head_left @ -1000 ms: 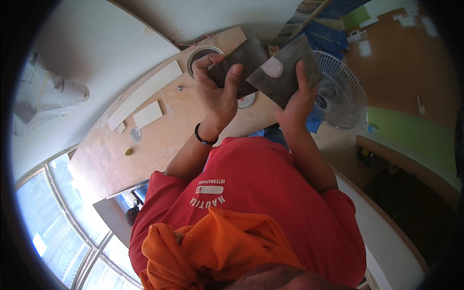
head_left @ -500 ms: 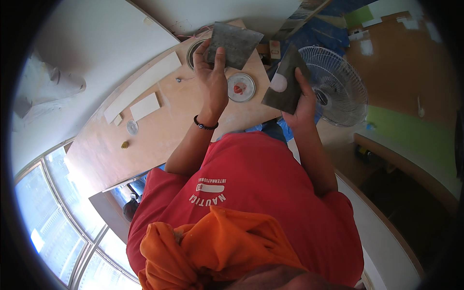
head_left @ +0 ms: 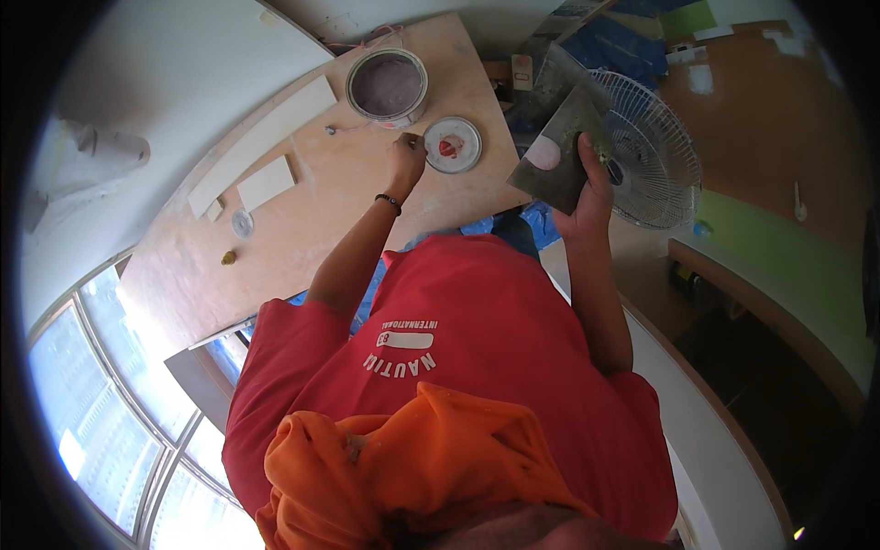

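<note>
My right hand [head_left: 587, 197] grips a dark, flat putty spreader [head_left: 573, 124] with a round pink dab of putty [head_left: 544, 154] on its face. A second thin grey spreader [head_left: 566, 71] shows beyond it, seemingly held in the same hand. My left hand [head_left: 408, 163] is low over the table with its fingers curled in, at the left rim of a round lid [head_left: 467, 158]. Whether those fingers touch the rim or pinch something cannot be made out. A red lump [head_left: 449, 146] lies on the lid. Just beyond stands an open tin [head_left: 390, 117] of pinkish-grey putty.
The wooden table [head_left: 339, 215] carries a long pale board [head_left: 266, 142], a short board [head_left: 266, 183], a small clear disc [head_left: 242, 223] and a yellowish piece [head_left: 228, 258]. A caged fan [head_left: 655, 156] stands close beyond my right hand. Windows [head_left: 110, 394] are at the left.
The spreader that was in my left hand now appears with the other at my right hand. My left hand came down beside the lid, uncovering the tin.
</note>
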`<state>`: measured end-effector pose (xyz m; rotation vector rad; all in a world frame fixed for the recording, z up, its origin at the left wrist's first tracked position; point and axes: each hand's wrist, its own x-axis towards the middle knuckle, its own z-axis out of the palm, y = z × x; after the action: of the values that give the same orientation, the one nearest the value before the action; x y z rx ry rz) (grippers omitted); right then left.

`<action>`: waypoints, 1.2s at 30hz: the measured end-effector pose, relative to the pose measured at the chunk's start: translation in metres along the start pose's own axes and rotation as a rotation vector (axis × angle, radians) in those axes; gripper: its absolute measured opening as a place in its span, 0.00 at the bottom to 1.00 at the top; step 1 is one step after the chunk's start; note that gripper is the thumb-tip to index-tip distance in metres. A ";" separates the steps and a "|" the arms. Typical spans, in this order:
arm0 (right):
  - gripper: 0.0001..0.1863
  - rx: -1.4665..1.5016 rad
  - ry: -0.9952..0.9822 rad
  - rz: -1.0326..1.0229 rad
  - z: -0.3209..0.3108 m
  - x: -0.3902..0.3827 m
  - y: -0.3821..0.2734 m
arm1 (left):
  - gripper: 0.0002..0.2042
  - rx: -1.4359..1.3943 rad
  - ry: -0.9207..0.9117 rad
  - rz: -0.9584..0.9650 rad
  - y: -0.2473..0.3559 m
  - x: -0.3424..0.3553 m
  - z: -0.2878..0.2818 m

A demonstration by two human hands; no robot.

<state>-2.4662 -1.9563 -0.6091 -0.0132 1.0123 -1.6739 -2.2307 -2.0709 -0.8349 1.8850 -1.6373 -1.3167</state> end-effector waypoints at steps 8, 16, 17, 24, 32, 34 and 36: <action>0.23 -0.024 0.105 -0.023 -0.032 -0.010 -0.008 | 0.16 0.078 -0.049 -0.234 -0.138 0.051 0.080; 0.24 -0.008 0.152 -0.026 -0.041 -0.017 -0.011 | 0.13 0.076 -0.068 -0.321 -0.128 0.060 0.088; 0.24 -0.001 0.124 -0.039 -0.040 -0.017 -0.012 | 0.12 0.124 -0.047 -0.242 -0.123 0.057 0.083; 0.23 0.026 0.103 -0.072 -0.032 -0.010 -0.018 | 0.11 0.149 -0.014 0.027 -0.062 -0.002 0.024; 0.22 0.064 0.060 -0.002 -0.022 0.000 -0.015 | 0.09 -0.131 0.156 0.104 0.018 -0.013 -0.087; 0.22 0.009 0.048 -0.007 -0.016 0.000 -0.011 | 0.10 -0.041 0.215 0.087 0.024 0.009 -0.110; 0.22 -0.022 0.042 -0.008 -0.010 0.000 -0.009 | 0.11 0.010 0.269 0.093 0.021 0.031 -0.120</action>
<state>-2.4779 -1.9505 -0.6103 0.0037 1.0632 -1.6766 -2.1512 -2.1437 -0.7695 1.8724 -1.5739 -0.9720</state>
